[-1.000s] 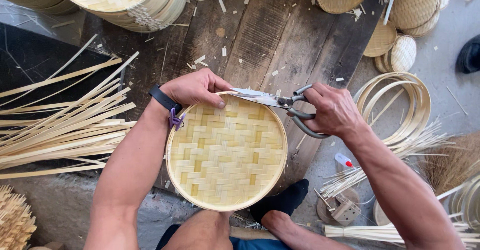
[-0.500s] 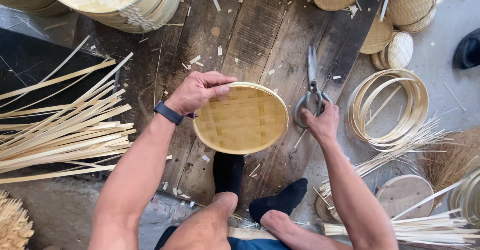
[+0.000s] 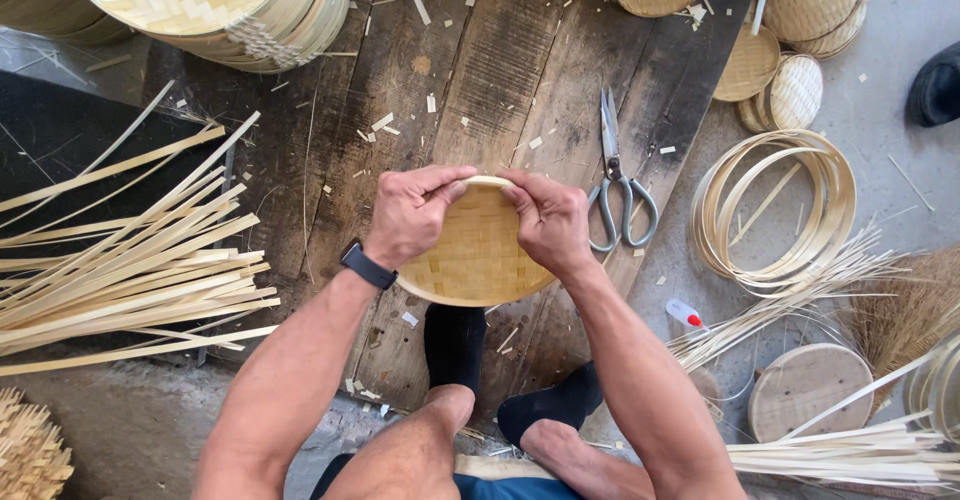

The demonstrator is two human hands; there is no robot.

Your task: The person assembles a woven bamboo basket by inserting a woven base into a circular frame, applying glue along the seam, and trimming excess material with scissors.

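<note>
Hands meet at the top rim of a round woven bamboo tray (image 3: 478, 250), held at centre frame over the dark wooden planks (image 3: 500, 60). Left hand (image 3: 408, 215) curls over the upper-left edge, fingers narrow and pinching the rim w/ thumb on the near side; right hand (image 3: 552, 222) does the same on the upper-right edge, fingertips pressed close to the left hand's, nearly touching. A black wristband (image 3: 366, 265) sits on the left wrist. Tray looks light and thin, a flat plaited mat w/ a bent hoop round it, so prob. stiff at the rim but springy and easy to dent in the middle; loose strip ends could splinter or snag skin. Best hold is the rim itself, both sides, not the weave. Whether the rim is fully seated under the fingers I can't tell, the hands cover that bit. Scissors (image 3: 618, 180) lie on the planks just right of the right hand, blades pointing to the top of the frame, not touched. Long bamboo strips (image 3: 130, 260) fan out at left, a stack of finished trays (image 3: 230, 5) sits upper left, more small woven discs (image 3: 790, 40) upper right. Coiled bamboo hoops (image 3: 775, 210) rest at right on the concrete, well apart from the tray. Feet in black socks (image 3: 455, 345) show below the tray.
</note>
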